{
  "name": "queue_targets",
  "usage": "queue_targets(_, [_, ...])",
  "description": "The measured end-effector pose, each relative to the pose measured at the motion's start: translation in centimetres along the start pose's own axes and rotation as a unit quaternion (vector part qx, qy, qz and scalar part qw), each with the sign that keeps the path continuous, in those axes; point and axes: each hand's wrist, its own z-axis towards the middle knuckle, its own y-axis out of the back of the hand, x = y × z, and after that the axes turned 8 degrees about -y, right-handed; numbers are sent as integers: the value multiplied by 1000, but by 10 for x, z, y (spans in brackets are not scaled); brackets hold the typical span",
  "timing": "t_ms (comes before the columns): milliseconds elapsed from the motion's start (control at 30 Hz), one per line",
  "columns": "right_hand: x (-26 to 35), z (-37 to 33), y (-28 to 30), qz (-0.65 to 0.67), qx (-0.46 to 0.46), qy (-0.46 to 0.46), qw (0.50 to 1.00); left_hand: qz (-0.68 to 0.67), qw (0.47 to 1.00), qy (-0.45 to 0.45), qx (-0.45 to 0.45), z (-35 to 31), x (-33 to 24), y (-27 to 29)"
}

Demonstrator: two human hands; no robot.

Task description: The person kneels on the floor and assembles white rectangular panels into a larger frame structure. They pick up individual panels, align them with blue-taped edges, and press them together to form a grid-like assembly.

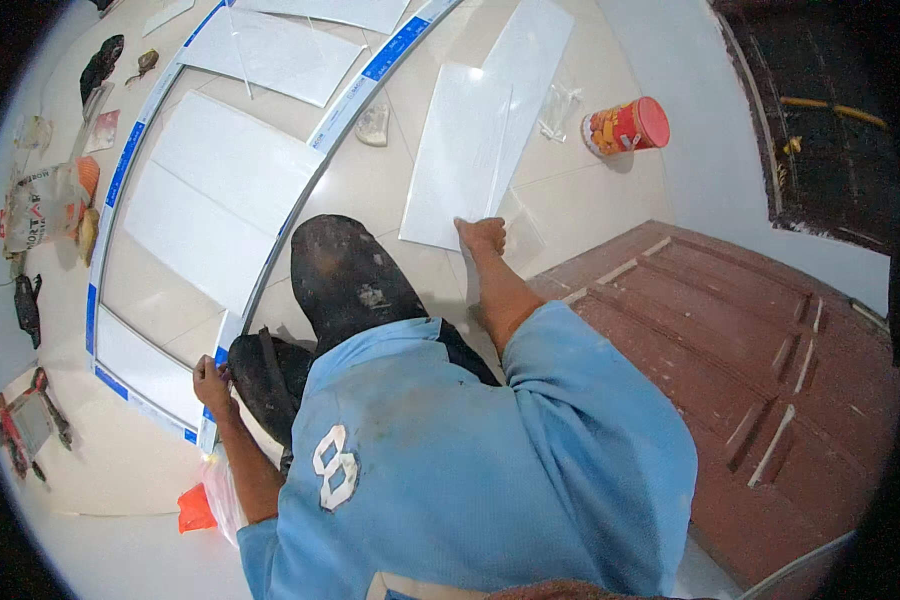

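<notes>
My right hand (pixel 482 236) is closed at the near end of some white panels (pixel 448 150) lying on the tiled floor. A thin pale line, perhaps a narrow strip, runs over the panels down to its fingers; what they grip is not clear. On the other side, my left hand (pixel 211 384) has its fingers curled at the near corner of a long white frame (pixel 315 150) marked with blue tape. Whatever is in those fingers is too small to make out. White panels (pixel 205 165) lie inside the frame, next to my knees.
A red snack tub (pixel 627 127) stands near the right wall. At the right lies a brown panelled door (pixel 710 330). A bag (pixel 45 210), tools (pixel 30 420) and a black tool (pixel 27 308) lie left of the frame. An orange-red plastic bag (pixel 197 508) is at lower left.
</notes>
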Motion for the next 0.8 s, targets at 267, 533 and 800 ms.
queue_targets(267, [9, -36, -9, -104, -68, 28, 992, -20, 1000, 2, 1, -28, -15, -4])
queue_targets(533, [2, -28, -8, 2, -3, -20, 1000, 4, 999, -34, 11, -33, -24, -11])
queue_targets(800, [5, -27, -20, -6, -18, -60, 998, 237, 943, -230, -27, -58, -62, -33])
